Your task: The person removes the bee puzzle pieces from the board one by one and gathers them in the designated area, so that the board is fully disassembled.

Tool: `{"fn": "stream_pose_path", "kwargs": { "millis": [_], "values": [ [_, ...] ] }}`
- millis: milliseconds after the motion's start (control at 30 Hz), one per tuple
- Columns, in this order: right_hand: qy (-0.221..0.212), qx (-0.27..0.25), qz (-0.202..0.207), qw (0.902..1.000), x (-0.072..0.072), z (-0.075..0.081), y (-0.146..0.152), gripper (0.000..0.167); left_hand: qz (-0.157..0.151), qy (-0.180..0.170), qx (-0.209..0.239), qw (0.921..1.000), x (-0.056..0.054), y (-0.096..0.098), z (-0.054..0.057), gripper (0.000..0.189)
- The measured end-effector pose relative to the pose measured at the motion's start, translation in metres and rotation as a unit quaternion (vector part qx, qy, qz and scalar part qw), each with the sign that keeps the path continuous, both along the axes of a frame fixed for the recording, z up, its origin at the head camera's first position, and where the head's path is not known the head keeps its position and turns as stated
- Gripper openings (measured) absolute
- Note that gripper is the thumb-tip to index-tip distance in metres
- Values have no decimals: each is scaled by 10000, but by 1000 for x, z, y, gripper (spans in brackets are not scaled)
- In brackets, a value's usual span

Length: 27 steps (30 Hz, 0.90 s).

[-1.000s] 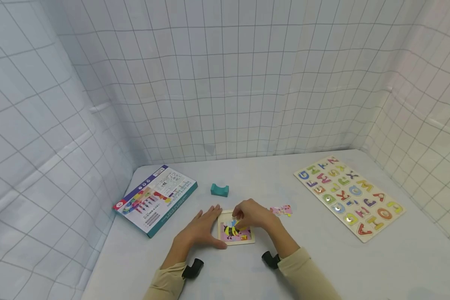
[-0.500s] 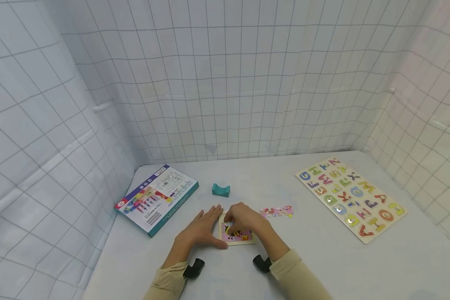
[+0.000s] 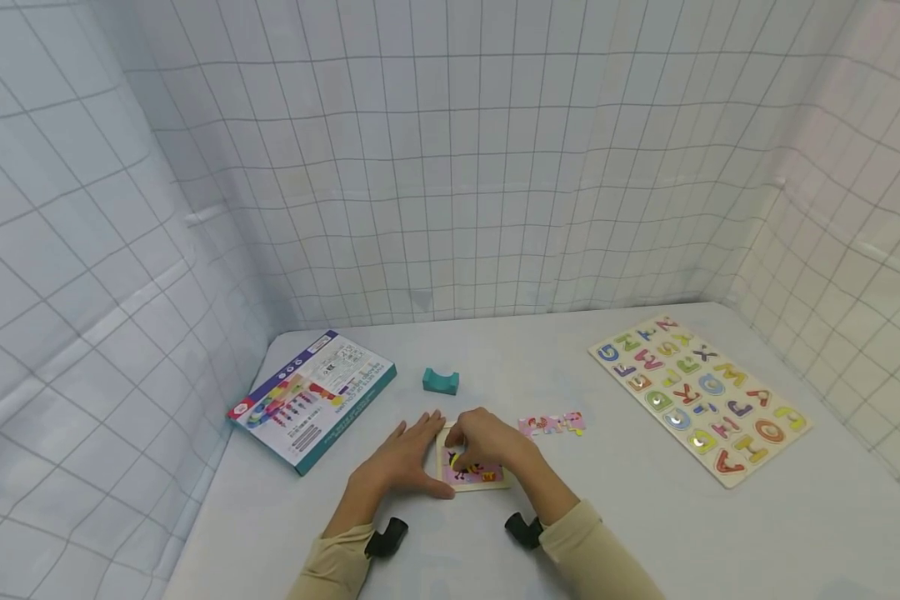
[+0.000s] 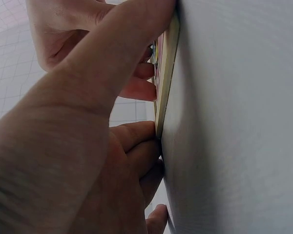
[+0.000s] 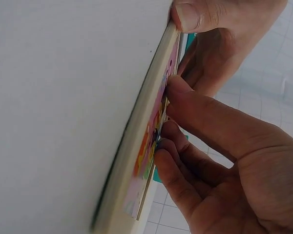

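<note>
On the white table (image 3: 630, 533) lies a square, pale-wood-framed pink bee puzzle (image 3: 477, 478), open room along its near edge. Left hand (image 3: 403, 462): thumb and fingers spread, touching its left corners. Right hand (image 3: 492, 440): fingers bent, tips touching the picture; cannot tell if pinching.

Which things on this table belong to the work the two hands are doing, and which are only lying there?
In the job:
framed bee puzzle
left hand, against it
right hand, fingers on it
pink puzzle pieces, probably

Just lying about:
printed box
teal block
alphabet board
</note>
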State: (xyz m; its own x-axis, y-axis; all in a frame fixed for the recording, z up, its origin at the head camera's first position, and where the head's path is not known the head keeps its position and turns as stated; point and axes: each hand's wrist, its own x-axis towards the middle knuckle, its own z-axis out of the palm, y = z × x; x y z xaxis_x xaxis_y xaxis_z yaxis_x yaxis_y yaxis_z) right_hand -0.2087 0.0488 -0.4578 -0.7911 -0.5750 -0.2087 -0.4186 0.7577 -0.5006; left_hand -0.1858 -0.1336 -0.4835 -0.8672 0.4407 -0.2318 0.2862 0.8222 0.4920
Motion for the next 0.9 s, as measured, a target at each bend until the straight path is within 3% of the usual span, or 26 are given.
{"fn": "stream_pose_path", "kwargs": {
  "millis": [300, 900],
  "values": [
    [24, -203, 185, 9996, -4, -3, 3, 23, 2, 43, -34, 10000, -1, 1, 0, 113],
    [-85, -532, 124, 9985, -3, -4, 5, 23, 17, -12, -99, 9999, 1, 1, 2, 112]
  ]
}}
